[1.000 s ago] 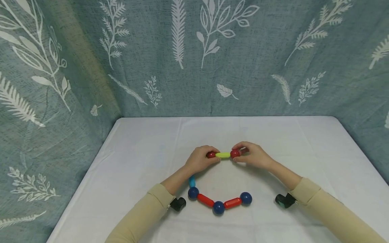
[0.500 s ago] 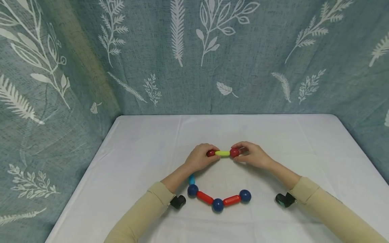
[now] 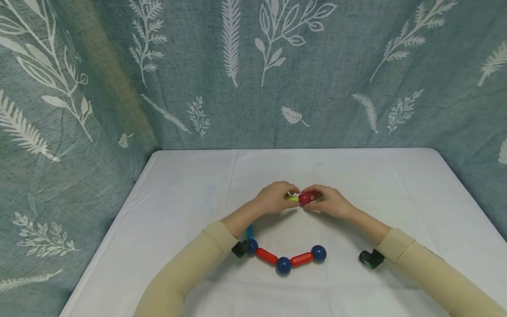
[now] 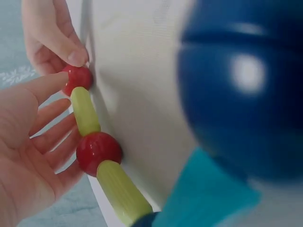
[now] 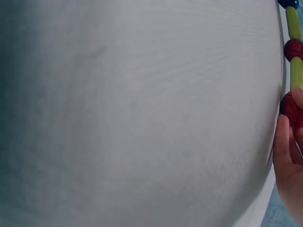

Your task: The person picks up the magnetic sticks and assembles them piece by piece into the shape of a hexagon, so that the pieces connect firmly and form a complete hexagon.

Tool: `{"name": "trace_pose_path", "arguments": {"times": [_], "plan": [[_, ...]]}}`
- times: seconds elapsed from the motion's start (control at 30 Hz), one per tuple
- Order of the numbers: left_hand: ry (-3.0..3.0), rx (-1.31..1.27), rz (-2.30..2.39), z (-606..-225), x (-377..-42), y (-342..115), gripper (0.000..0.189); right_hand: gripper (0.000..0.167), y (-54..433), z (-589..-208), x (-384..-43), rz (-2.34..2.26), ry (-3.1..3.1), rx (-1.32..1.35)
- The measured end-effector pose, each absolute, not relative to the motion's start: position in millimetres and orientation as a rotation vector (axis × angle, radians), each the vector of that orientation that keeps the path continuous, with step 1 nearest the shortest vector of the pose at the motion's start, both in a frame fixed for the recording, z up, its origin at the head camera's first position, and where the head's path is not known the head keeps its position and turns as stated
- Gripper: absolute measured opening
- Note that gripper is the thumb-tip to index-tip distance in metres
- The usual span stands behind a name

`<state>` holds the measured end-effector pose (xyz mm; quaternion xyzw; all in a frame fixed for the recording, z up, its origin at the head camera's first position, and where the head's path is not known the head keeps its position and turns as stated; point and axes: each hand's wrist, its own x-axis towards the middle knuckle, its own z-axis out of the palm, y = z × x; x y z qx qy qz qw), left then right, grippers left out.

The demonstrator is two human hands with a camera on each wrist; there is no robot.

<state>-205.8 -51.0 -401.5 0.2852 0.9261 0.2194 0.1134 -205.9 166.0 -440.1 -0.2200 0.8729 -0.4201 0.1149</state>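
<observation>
My right hand (image 3: pixel 332 203) pinches a red ball (image 3: pixel 305 199) at the end of a chain of toy balls and rods. My left hand (image 3: pixel 275 198) lies around the yellow-green rod (image 4: pixel 85 111) joined to that ball. In the left wrist view its thumb reaches to the ball, and the other fingers stretch out loosely behind the rod. A second red ball (image 4: pixel 98 152) and another yellow-green rod (image 4: pixel 120 191) follow along the chain. The head view has these hidden behind my left hand. A light blue rod (image 3: pixel 250 231) continues the chain toward me.
The chain's near part curves over the white table (image 3: pixel 376 185): a dark blue ball (image 3: pixel 252 247), a red rod (image 3: pixel 267 256), a middle blue ball (image 3: pixel 283 266), another red rod (image 3: pixel 302 259) and an end blue ball (image 3: pixel 318 253). The left black wrist camera (image 3: pixel 240 249) overlaps the first blue ball.
My left hand has let go of the second red ball and moved right along the rod, up to the end ball. My right hand keeps its hold in nearly the same place.
</observation>
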Motion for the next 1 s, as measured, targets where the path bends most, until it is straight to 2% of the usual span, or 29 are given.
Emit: {"name": "trace_pose_path", "arguments": {"times": [0.33,0.63,0.87,1.0], "plan": [[2.68,0.789,0.653,-409.9,-210.5,-41.7,0.037,0.042,177.8,-430.3,-196.7,-1.185,2.565,-0.589],[2.689,0.812,0.674,-412.5,-208.1,-41.3,0.036,0.028,248.0,-404.6,-166.2,-0.939,2.644,-0.749],[2.684,0.848,0.674,-411.0,-208.9,-41.6,0.035,0.034,296.3,-395.4,-141.2,-0.717,2.591,-0.654],[2.684,0.841,0.669,-411.1,-209.8,-41.7,0.036,0.026,301.6,-399.0,-135.9,-0.706,2.566,-0.633]]}}
